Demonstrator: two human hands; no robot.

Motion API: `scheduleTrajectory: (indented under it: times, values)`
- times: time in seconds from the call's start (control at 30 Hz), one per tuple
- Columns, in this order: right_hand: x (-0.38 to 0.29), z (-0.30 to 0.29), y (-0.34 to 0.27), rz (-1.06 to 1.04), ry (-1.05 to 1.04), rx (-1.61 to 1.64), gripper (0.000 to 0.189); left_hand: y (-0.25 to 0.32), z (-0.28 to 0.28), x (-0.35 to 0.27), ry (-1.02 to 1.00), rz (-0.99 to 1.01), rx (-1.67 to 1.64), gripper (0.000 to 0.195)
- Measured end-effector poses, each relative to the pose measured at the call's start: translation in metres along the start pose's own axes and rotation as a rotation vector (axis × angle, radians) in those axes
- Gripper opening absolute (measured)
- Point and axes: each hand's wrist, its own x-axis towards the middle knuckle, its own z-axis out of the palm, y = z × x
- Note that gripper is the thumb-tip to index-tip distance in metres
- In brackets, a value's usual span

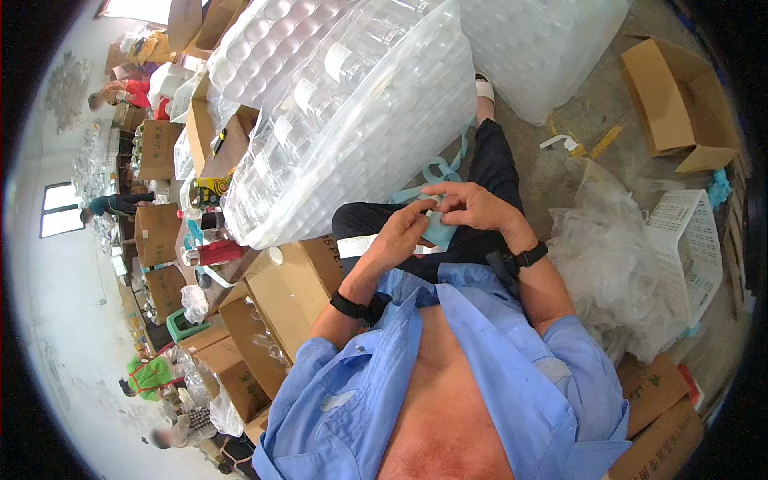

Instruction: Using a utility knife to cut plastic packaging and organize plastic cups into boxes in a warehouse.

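Over my lap, my left hand [403, 233] pinches the edge of a light-blue strip of thin material [440, 231] between thumb and fingers. My right hand [471, 206] is at the strip's other side, its thumb and fingertips close to those of my left hand; part of the strip is hidden under the fingers. More of the blue strip [443, 171] trails in loops beyond my hands, beside a large clear plastic bag of bottles [360, 138]. A white printed paper strip [358, 246] lies across my thigh, partly under my left forearm.
An open cardboard box [666, 108] and a white plastic basket [699, 258] stand on the right, with crumpled clear film [612, 252] by the basket. At left, a red bottle [220, 252] lies on a table near cardboard boxes [303, 288]. Several people work farther left.
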Motion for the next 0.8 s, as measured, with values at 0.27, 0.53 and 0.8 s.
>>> scheduleTrajectory:
  times: [0.27, 0.53, 0.8]
  values:
    - [-0.021, -0.024, 0.013, -0.065, 0.231, 0.379, 0.064, 0.042, -0.056, -0.001, 0.305, 0.172, 0.078, 0.047]
    - [-0.026, -0.023, 0.064, -0.045, 0.242, 0.584, 0.065, 0.162, -0.123, 0.054, 0.523, 0.710, 0.421, 0.056]
    - [-0.027, -0.032, 0.080, 0.002, 0.265, 0.730, 0.066, 0.211, -0.164, 0.140, 0.712, 0.737, 0.766, 0.059]
